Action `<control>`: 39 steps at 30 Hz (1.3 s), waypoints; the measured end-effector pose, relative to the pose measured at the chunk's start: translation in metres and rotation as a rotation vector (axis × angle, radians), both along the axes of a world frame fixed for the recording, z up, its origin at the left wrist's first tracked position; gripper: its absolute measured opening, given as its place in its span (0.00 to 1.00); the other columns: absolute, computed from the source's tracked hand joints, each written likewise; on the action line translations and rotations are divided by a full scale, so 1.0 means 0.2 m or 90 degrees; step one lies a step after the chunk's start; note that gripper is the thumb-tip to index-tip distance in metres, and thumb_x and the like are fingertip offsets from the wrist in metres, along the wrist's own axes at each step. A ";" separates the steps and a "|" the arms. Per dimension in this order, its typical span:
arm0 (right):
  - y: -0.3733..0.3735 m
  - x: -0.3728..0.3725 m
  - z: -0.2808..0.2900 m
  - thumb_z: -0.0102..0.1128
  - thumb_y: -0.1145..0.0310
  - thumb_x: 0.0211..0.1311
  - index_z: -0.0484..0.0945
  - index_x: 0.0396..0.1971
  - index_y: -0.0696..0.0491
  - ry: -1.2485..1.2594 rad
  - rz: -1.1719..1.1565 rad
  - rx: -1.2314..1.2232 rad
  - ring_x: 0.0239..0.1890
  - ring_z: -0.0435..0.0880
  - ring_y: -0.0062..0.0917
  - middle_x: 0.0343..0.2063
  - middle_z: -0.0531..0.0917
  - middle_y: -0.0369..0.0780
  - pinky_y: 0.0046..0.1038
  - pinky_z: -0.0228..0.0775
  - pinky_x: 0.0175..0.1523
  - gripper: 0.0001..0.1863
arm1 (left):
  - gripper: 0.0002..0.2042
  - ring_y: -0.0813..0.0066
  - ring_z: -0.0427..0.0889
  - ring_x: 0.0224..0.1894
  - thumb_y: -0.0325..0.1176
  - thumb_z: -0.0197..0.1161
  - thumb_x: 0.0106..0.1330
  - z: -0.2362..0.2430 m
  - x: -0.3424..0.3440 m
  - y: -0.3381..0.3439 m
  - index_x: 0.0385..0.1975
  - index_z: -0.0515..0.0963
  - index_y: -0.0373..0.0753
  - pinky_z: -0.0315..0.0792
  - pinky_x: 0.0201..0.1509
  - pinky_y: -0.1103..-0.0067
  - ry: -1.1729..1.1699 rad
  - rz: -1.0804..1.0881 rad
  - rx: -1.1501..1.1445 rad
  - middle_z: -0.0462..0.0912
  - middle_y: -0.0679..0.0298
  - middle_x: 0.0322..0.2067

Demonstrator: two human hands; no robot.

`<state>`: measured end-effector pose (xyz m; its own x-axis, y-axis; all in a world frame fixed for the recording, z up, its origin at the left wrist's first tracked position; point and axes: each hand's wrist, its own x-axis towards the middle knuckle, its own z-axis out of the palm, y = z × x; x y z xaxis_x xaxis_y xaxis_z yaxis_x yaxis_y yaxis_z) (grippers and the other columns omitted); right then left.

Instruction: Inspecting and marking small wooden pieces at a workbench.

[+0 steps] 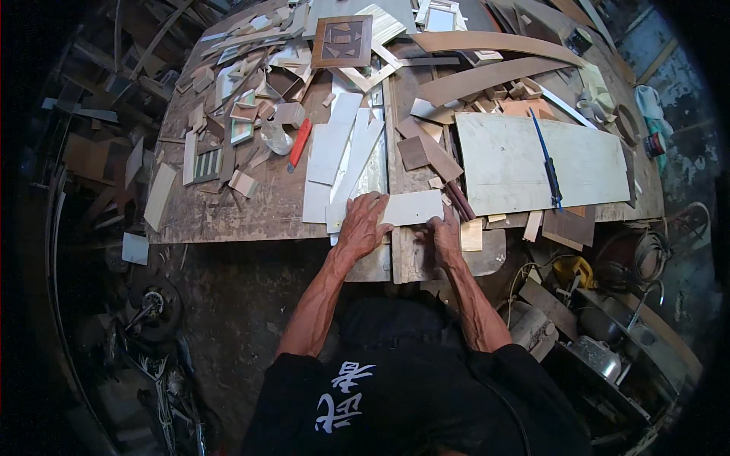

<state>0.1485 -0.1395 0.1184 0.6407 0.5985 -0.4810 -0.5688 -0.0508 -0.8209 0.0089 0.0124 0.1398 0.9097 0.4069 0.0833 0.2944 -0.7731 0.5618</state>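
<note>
A narrow white board lies crosswise near the front edge of the workbench, over other pale strips. My left hand is closed over its left part, with fingers at the far edge and thumb on the near side. At the board's right end, my right hand grips the corner, its fingers partly hidden. Beneath and beyond the left hand lie several long white strips. A raised wooden guide rail runs away from me between the hands.
A red utility knife lies left among wood offcuts. On the right, a blue-and-black slim tool rests on a large pale panel. Curved brown boards and a framed wooden panel lie farther back. Machinery stands at lower right.
</note>
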 end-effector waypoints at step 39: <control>-0.33 0.21 0.04 0.55 0.69 0.60 0.78 0.41 0.60 -0.460 -0.053 -0.201 0.32 0.81 0.26 0.29 0.83 0.43 0.28 0.72 0.39 0.13 | 0.35 0.50 0.55 0.68 0.32 0.67 0.54 -0.06 -0.06 0.07 0.63 0.62 0.39 0.52 0.71 0.59 0.062 0.000 0.062 0.63 0.56 0.63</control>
<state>0.1899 -0.2049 0.1266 0.8957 0.4395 -0.0680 0.0876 -0.3242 -0.9419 -0.0034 0.0274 0.1277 0.9156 0.4006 0.0343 0.3431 -0.8229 0.4529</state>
